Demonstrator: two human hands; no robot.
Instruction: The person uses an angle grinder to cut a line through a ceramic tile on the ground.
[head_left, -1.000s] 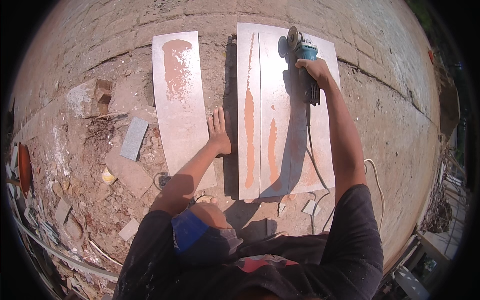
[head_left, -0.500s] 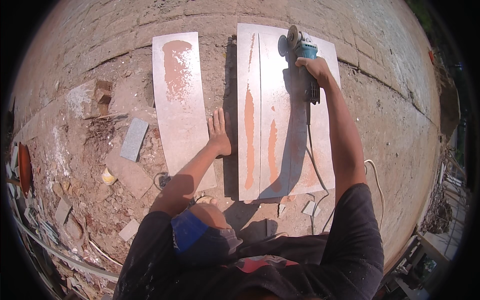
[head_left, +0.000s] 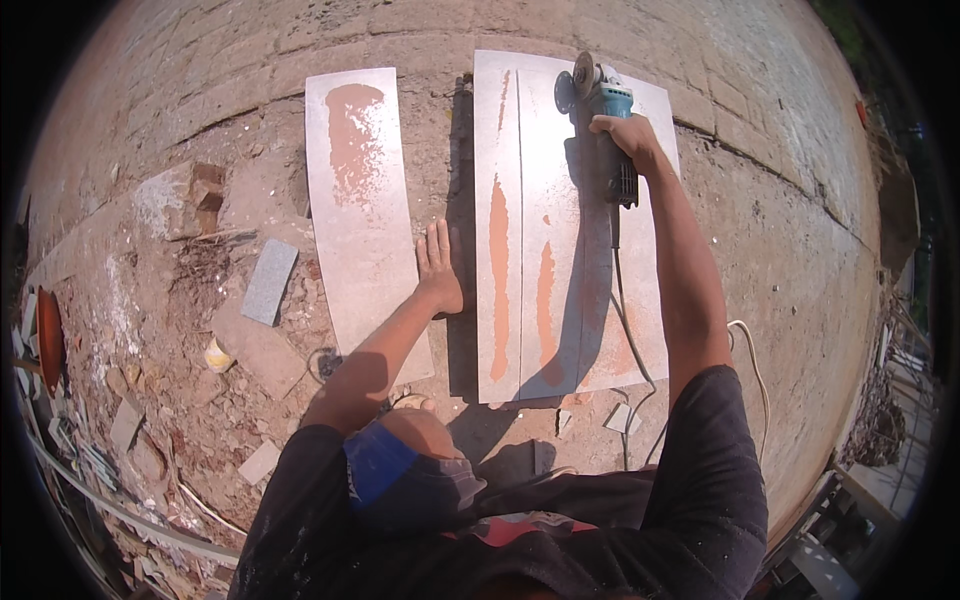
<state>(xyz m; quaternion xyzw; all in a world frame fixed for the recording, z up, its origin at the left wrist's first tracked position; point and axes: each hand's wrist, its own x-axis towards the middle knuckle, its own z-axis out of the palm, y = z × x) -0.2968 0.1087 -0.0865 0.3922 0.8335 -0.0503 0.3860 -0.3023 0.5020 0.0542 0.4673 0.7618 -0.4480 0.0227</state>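
My right hand is wrapped round the body of a teal and black angle grinder. Its disc points away from me over the far part of a wide pale tile slab. Thin dark lines run lengthwise on that slab, beside orange-brown dusty streaks. Whether the disc touches the surface cannot be made out. To the left lies a narrow pale tile strip with a brown dusty patch at its far end. With fingers stretched out, my left hand rests at the strip's right edge, beside the dark gap between the two pieces.
A grey tile offcut lies on the rubble to the left, near a concrete block. The grinder's dark cable trails over the wide slab towards me. A pale cable curves by my right elbow. Debris lines the far left.
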